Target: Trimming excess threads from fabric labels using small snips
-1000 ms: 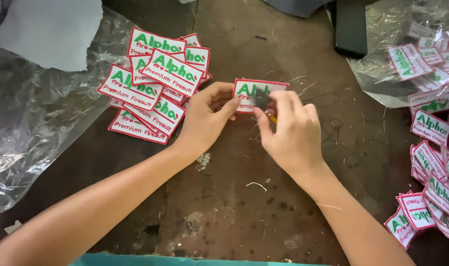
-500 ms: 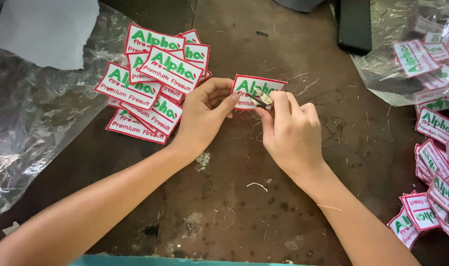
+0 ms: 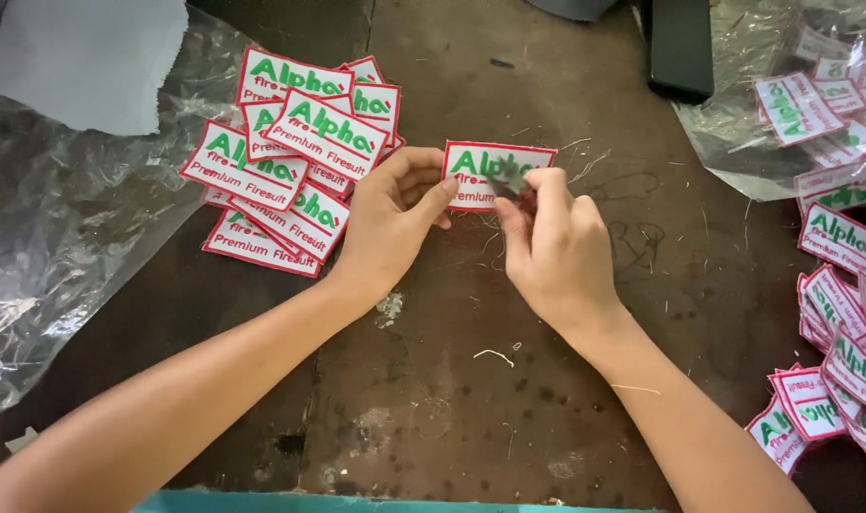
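Both hands, left (image 3: 395, 214) and right (image 3: 556, 252), fingers curled, pinching one white embroidered patch (image 3: 471, 171) over table (image 3: 452, 399).

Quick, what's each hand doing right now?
Left hand: closed on the edge of the embroidered patch.
Right hand: pinching a small dark tool against that patch.

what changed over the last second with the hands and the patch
Little changed. The right hand shifted its small dark tool slightly across the patch. The left hand kept gripping the patch's left edge. The patch pile at left did not move.
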